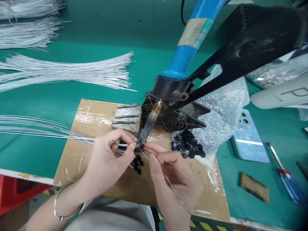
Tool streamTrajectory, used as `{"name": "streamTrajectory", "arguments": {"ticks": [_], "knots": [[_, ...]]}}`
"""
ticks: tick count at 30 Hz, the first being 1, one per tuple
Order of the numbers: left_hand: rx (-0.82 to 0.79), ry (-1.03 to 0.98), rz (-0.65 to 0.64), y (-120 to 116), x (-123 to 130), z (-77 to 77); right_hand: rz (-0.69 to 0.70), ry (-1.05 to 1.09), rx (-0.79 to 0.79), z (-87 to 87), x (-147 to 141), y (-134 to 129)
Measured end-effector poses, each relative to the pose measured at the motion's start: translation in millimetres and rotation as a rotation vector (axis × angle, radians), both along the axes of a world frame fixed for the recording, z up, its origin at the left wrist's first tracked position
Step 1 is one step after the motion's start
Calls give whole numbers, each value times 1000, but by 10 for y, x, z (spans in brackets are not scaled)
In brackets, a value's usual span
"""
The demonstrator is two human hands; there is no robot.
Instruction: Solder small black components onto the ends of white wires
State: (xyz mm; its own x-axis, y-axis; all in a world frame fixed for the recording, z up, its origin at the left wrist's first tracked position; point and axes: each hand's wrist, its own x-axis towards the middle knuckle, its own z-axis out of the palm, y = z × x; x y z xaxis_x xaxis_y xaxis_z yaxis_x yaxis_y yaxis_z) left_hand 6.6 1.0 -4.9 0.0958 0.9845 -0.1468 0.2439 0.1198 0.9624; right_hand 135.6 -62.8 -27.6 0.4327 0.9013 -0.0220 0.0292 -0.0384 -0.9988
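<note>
Right hand [176, 173]: half-curled, thumb and forefinger pinching solder [172, 187]. Left hand [109, 157]: fingertips closed on a wire [122, 145], held at the tip of the iron [150, 123]. Recommended: keep the wire steady, feed sparingly, fingertips clear of hot metal.

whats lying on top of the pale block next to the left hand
Three thin metal rods lie side by side across the pale block. The left hand hides part of its near edge, so anything there can't be seen.
</note>
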Motion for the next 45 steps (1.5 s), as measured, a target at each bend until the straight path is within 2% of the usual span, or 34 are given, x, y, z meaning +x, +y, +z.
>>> {"name": "streamTrajectory", "arguments": {"ticks": [14,25,45], "knots": [[35,1,-13,-23,-12,6,-17,-58,19,6,-12,7],[31,35,-14,-23,-16,-3,26,-89,41,-71,32,-3],[35,79,-15,-31,-16,6,-5,-139,31,-29,3,-3]]}}
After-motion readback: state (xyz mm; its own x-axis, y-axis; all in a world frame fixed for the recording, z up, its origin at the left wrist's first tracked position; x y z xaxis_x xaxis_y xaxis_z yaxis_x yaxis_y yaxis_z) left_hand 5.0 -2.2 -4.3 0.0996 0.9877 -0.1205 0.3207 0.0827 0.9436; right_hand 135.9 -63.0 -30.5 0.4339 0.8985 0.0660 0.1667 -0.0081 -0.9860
